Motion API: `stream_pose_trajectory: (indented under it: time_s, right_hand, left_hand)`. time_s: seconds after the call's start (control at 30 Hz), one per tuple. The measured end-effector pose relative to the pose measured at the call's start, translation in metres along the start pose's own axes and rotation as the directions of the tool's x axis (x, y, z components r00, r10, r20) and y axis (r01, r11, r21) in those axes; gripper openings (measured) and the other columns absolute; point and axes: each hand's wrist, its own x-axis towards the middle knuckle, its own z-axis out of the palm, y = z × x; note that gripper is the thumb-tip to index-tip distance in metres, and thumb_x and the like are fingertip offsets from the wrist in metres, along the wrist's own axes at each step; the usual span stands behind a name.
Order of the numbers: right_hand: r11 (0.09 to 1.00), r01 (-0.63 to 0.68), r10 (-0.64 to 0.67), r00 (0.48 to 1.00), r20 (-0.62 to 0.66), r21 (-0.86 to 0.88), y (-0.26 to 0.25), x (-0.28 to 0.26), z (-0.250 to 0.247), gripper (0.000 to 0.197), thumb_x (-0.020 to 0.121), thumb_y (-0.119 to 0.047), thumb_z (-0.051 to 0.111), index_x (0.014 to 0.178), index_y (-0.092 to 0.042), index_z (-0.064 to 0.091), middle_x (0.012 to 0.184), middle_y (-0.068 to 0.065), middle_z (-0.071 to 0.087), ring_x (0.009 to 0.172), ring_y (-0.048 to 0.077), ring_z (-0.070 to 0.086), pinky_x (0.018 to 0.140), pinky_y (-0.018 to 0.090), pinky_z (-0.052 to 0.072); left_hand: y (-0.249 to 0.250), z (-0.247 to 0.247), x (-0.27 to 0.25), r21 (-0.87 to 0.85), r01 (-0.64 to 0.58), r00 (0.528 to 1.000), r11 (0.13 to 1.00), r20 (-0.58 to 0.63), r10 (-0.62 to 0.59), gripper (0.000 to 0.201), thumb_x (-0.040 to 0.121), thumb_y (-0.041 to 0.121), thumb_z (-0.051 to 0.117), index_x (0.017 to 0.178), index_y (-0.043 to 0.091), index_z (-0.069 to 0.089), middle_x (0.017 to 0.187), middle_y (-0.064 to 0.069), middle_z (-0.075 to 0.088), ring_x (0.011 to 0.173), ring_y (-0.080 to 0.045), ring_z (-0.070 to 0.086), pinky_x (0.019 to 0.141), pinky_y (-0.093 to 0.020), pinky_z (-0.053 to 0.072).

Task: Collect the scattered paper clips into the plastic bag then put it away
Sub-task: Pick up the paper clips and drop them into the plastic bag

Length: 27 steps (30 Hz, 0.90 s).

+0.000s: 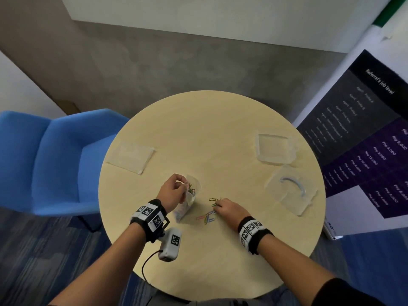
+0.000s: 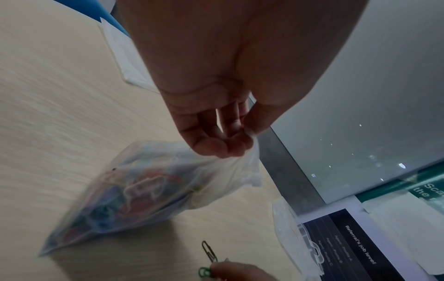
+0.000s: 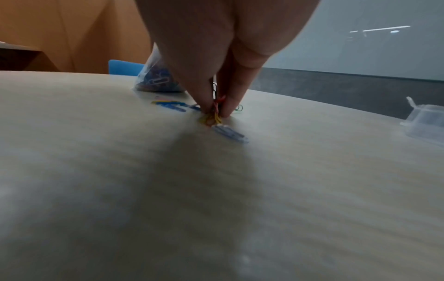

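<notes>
A clear plastic bag (image 1: 187, 203) (image 2: 149, 192) with several coloured paper clips inside hangs tilted, its lower corner on the round table (image 1: 209, 133). My left hand (image 1: 174, 191) (image 2: 230, 138) pinches the bag's top edge between thumb and fingertips. My right hand (image 1: 223, 207) (image 3: 213, 108) is down on the table, its thumb and fingers pinching a small bunch of red and yellow paper clips (image 3: 215, 114). More loose clips (image 1: 207, 217) (image 3: 173, 105) lie just left of it, and a pale blue one (image 3: 231, 134) lies in front. A dark green clip (image 2: 209, 252) lies by the right hand.
A clear plastic box (image 1: 274, 149) and its lid with a handle (image 1: 291, 188) sit at the table's right. A flat clear sleeve (image 1: 131, 157) lies at the left. A blue chair (image 1: 57, 160) stands left of the table; a printed banner (image 1: 362, 138) leans at the right.
</notes>
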Motion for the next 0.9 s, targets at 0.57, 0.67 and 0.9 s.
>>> stream_pose_trajectory:
  time_s: [0.57,0.67,0.9]
  right_hand:
    - [-0.176,-0.147,0.471,0.856,0.215,0.973,-0.018,0.027,-0.101,0.016,0.083,0.005,0.068,0.099,0.002,0.071,0.094,0.017,0.072,0.086,0.024,0.07,0.08,0.026,0.058]
    - [0.389,-0.325,0.488,0.866,0.107,0.862,-0.026,0.04,-0.097,0.02,0.086,-0.014,0.071,0.105,-0.009,0.075,0.103,0.008,0.074,0.094,0.018,0.07,0.088,0.03,0.056]
    - [0.452,-0.249,0.601,0.795,-0.086,0.856,-0.029,0.043,-0.104,0.021,0.089,-0.001,0.06,0.094,-0.01,0.078,0.094,0.008,0.075,0.073,0.018,0.074,0.069,0.032,0.062]
  left_hand:
    - [0.006,0.028,0.01,0.174,-0.032,0.993,0.984,0.116,0.012,0.009,0.098,0.015,0.051,0.09,0.018,0.051,0.051,0.003,0.059,0.045,-0.017,0.052,0.051,-0.027,0.043]
    - [0.011,0.03,0.007,0.19,-0.048,0.993,0.981,0.12,0.025,0.008,0.099,0.018,0.052,0.091,0.017,0.05,0.057,-0.002,0.061,0.046,-0.017,0.053,0.048,-0.026,0.043]
    - [0.009,0.021,0.004,0.125,-0.017,0.999,0.992,0.054,0.01,0.007,0.098,0.011,0.051,0.091,0.014,0.05,0.054,-0.004,0.057,0.048,-0.021,0.051,0.05,-0.027,0.042]
